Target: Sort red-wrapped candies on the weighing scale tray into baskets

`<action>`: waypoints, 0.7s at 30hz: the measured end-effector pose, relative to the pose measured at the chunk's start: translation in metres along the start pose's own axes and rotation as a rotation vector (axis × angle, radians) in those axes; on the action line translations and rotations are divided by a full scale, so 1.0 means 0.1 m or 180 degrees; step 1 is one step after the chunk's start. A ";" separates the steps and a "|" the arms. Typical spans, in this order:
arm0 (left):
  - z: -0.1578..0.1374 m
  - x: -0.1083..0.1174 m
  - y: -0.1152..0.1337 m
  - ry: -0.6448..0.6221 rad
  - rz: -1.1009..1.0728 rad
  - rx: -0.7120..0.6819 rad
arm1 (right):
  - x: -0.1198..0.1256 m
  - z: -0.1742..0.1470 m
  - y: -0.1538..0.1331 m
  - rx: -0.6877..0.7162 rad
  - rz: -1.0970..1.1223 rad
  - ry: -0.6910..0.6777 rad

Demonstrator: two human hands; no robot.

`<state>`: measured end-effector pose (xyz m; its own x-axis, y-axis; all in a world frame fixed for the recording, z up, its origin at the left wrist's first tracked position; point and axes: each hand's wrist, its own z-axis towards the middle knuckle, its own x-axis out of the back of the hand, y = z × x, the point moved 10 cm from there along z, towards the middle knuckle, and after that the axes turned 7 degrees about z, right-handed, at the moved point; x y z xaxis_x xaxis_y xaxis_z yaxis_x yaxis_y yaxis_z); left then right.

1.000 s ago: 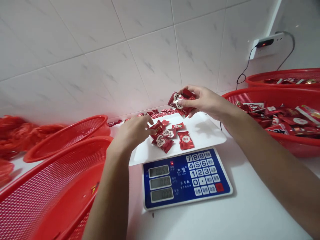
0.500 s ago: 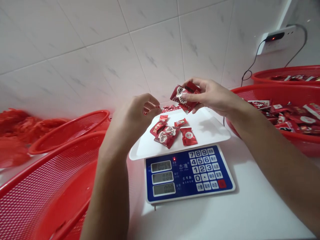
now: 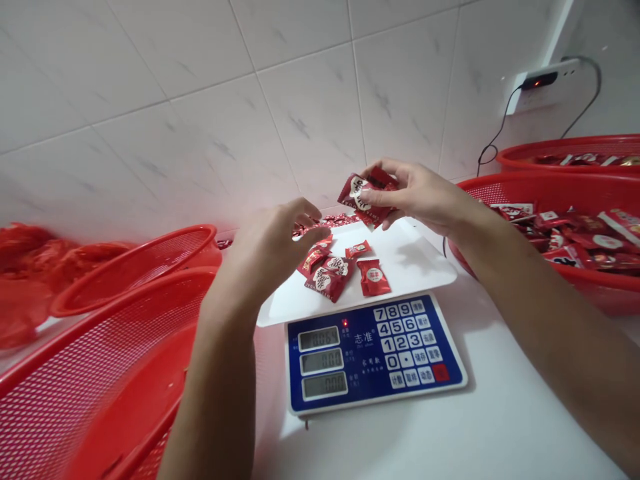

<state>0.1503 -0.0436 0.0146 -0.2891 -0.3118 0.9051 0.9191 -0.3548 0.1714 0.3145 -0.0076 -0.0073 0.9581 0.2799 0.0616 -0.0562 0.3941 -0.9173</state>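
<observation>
Several red wrapped candies [image 3: 354,192] are gripped in my right hand [image 3: 410,193], held above the scale's white tray [image 3: 420,257]. My left hand [image 3: 277,243] hovers over the tray's left side, thumb and fingers apart, and nothing shows between them. Below it on the tray lies a small pile of red candies [image 3: 327,279], partly hidden by my thumb. A single candy [image 3: 374,277] with a round white label and a smaller candy [image 3: 358,249] lie to its right. The scale [image 3: 370,357] has a blue panel with lit displays and a number pad.
Behind the tray lie more red candies [image 3: 340,220] along the tiled wall. A red mesh basket [image 3: 30,400] stands at the left with another basket [image 3: 135,267] behind it. To the right, a red basket [image 3: 530,183] holds many candies. A wall socket [image 3: 545,87] carries a plugged cable.
My left hand has lowered slightly, and its thumb and fingers have parted over the candy pile. My right hand keeps its candies in nearly the same place. The view has shifted a little.
</observation>
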 end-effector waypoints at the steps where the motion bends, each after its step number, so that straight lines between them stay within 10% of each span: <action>1: 0.00 -0.11 0.04 -0.0222 -0.0025 -0.0158 | 0.01 0.00 0.01 -0.0042 -0.0003 0.0013; 9: -0.13 -0.93 0.12 -0.1266 0.0096 -0.0161 | 0.17 0.03 -0.01 -0.0052 0.0085 0.0208; 21: 0.01 -1.13 0.28 -0.1065 0.0559 -0.0100 | 0.16 -0.02 -0.12 0.0045 0.0032 0.0147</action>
<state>0.2092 -0.0172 -0.0822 -0.0198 -0.0671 0.9975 0.9367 -0.3501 -0.0050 0.3305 -0.0095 0.0041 0.9694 0.2433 0.0340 -0.0694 0.4040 -0.9121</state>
